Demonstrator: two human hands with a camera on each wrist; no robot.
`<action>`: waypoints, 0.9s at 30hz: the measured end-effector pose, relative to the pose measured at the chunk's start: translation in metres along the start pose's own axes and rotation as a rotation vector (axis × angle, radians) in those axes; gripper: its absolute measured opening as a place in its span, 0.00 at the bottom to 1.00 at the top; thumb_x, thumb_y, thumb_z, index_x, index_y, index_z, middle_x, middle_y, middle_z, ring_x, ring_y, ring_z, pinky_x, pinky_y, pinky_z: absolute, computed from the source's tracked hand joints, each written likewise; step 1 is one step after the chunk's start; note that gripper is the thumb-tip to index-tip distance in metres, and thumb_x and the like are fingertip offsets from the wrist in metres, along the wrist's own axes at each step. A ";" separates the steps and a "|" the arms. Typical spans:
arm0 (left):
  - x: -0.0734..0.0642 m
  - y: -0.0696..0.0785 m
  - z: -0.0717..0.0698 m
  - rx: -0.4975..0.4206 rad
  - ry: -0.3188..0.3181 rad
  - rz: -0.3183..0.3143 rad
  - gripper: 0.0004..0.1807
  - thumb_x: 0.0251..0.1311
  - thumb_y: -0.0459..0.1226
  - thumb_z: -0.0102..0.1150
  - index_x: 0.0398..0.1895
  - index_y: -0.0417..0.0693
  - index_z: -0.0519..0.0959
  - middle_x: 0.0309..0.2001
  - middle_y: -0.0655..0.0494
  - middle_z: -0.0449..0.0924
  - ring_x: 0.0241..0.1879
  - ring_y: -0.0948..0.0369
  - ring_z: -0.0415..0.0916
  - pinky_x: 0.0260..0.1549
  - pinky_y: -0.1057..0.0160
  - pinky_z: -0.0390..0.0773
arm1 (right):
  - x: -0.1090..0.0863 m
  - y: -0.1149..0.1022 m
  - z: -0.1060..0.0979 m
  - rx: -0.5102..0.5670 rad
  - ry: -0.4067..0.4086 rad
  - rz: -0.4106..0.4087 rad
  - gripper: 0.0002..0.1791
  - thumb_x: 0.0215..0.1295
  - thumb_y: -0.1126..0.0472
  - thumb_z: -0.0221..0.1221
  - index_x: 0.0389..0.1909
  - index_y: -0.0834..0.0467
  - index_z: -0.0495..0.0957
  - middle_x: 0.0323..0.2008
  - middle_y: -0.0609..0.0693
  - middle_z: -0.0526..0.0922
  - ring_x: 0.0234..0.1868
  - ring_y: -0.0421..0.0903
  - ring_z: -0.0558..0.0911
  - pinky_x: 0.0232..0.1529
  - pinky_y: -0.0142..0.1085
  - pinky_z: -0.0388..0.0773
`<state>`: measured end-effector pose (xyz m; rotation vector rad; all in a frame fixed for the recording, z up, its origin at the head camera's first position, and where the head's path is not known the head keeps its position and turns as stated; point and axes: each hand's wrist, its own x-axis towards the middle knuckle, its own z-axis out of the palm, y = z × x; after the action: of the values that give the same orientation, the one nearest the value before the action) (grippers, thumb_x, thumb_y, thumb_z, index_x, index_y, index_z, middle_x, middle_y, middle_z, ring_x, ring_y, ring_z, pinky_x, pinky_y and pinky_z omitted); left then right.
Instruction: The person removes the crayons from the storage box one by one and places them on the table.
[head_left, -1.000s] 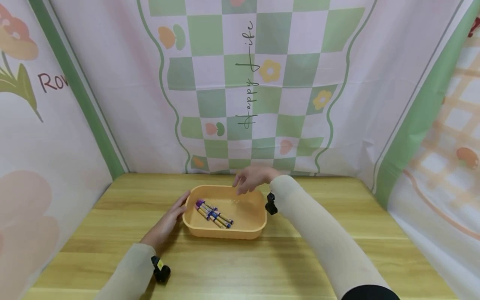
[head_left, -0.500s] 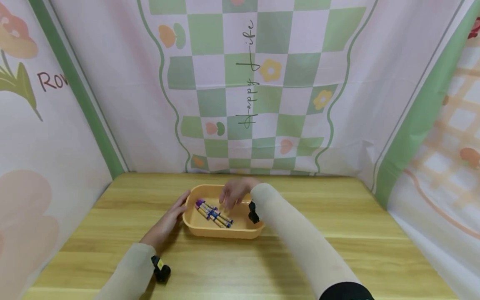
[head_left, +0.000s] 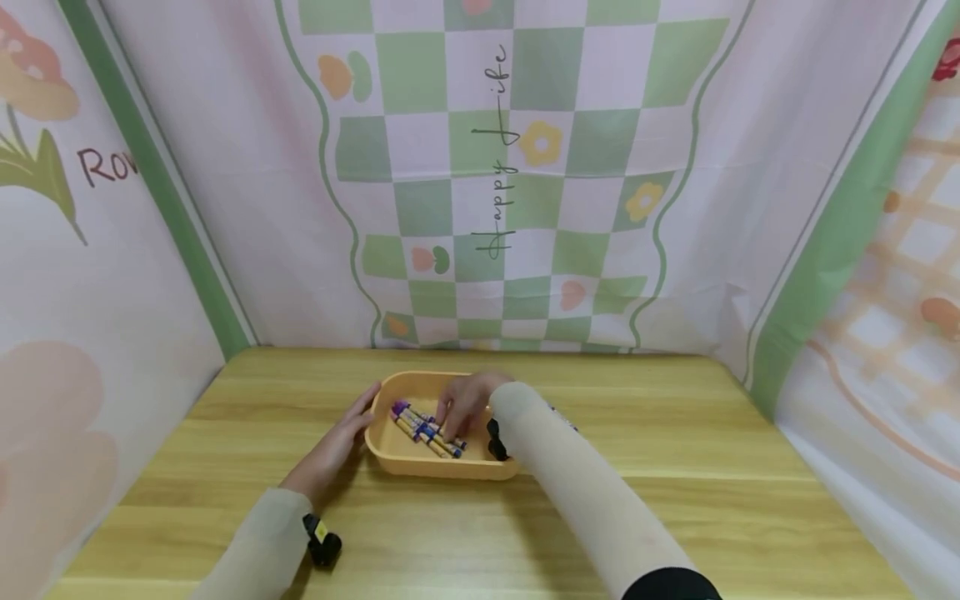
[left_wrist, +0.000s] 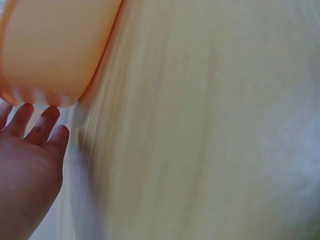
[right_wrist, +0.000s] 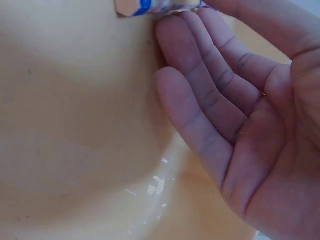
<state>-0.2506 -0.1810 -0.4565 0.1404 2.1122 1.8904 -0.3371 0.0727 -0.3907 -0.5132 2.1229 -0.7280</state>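
Observation:
A shallow orange plastic basket (head_left: 468, 468) stands on the table, with several crayons (head_left: 405, 423) in yellow, blue and purple wrappers lying in a loose pile in its left half. My left hand (head_left: 333, 446) rests its fingertips against the basket's left end; in the left wrist view the fingers (left_wrist: 42, 127) are nearly straight. My right hand (head_left: 467, 404) reaches down into the basket at the right side of the pile. In the right wrist view its thumb and fingertips meet at one crayon (right_wrist: 160, 6), pinching it; the crayon's far part is cut off by the frame.
The wooden table (head_left: 420, 542) reaches back to a printed curtain (head_left: 480, 208), with more curtains at both sides. A thin blue and white thing (head_left: 562, 417) shows on the table just beyond my right sleeve, partly hidden.
My right hand has come from above the basket's back right rim, moving left and down to the crayons, and its fingers have closed on one. The left hand and basket stay put.

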 end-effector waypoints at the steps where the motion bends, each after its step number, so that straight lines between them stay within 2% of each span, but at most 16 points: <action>1: 0.000 -0.001 0.000 -0.001 0.000 -0.003 0.31 0.78 0.47 0.37 0.80 0.73 0.46 0.81 0.64 0.36 0.78 0.54 0.38 0.74 0.47 0.38 | 0.001 0.000 0.001 0.001 -0.002 -0.004 0.16 0.61 0.68 0.68 0.49 0.62 0.77 0.37 0.50 0.83 0.37 0.42 0.81 0.46 0.36 0.81; 9: -0.002 0.000 0.001 0.000 0.001 0.008 0.31 0.78 0.46 0.37 0.81 0.71 0.46 0.81 0.63 0.36 0.78 0.53 0.37 0.74 0.48 0.39 | -0.001 0.003 0.003 0.002 0.001 -0.018 0.15 0.64 0.67 0.65 0.51 0.61 0.79 0.43 0.50 0.82 0.43 0.44 0.83 0.48 0.36 0.82; 16: -0.001 0.002 0.002 0.037 0.023 0.007 0.31 0.77 0.46 0.36 0.81 0.70 0.46 0.81 0.63 0.36 0.78 0.54 0.36 0.74 0.48 0.39 | -0.005 0.003 -0.002 0.009 -0.011 -0.024 0.15 0.63 0.70 0.63 0.51 0.62 0.79 0.42 0.52 0.83 0.42 0.45 0.83 0.51 0.39 0.81; 21: -0.001 0.003 0.002 0.050 0.021 0.006 0.32 0.77 0.46 0.36 0.81 0.70 0.46 0.81 0.63 0.36 0.78 0.53 0.36 0.74 0.48 0.40 | -0.009 0.006 -0.014 0.024 -0.020 -0.028 0.16 0.62 0.71 0.65 0.51 0.62 0.79 0.42 0.54 0.82 0.41 0.46 0.83 0.54 0.43 0.80; 27: -0.001 0.001 0.001 0.041 0.023 0.014 0.32 0.78 0.46 0.36 0.81 0.69 0.45 0.81 0.61 0.35 0.78 0.53 0.38 0.74 0.48 0.41 | -0.026 0.004 -0.039 -0.035 0.000 -0.043 0.18 0.63 0.68 0.64 0.54 0.60 0.78 0.47 0.56 0.83 0.45 0.48 0.84 0.50 0.40 0.82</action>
<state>-0.2492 -0.1800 -0.4554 0.1434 2.1718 1.8661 -0.3534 0.1036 -0.3590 -0.5797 2.1336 -0.7157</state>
